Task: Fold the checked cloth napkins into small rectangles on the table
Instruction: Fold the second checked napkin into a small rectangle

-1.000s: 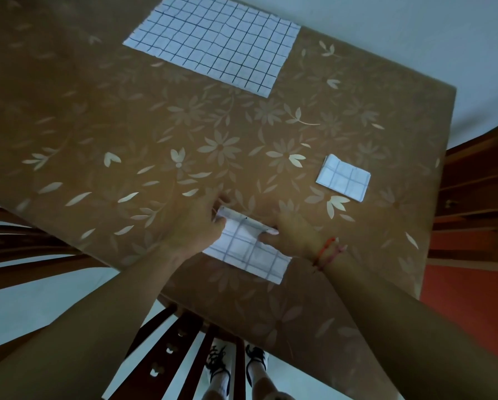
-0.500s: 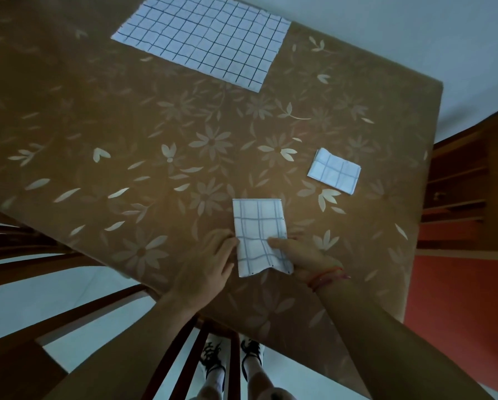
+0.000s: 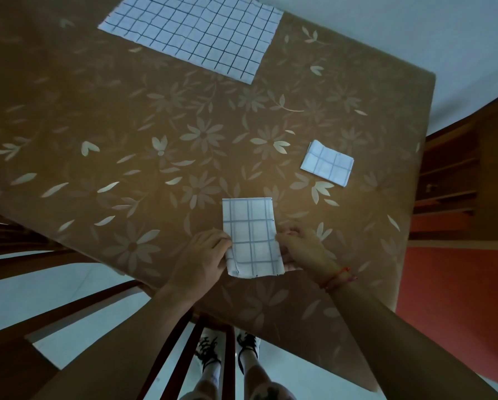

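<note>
A white napkin with blue checks, folded into a narrow strip, lies near the table's front edge. My left hand pinches its lower left edge. On the other side my right hand grips the lower right edge, fingers partly under the cloth. A small folded napkin rests to the right. At the far side a large checked napkin lies spread flat, its top cut off by the frame.
The brown table carries a pale flower pattern. A wooden chair back stands under its front edge, with my shoes visible below. A wooden shelf unit is off the right edge, above a red floor.
The half-folded napkin was turned from lying slantwise to pointing away from me and laid flat. Both hands slid from its upper edge down to its lower sides.
</note>
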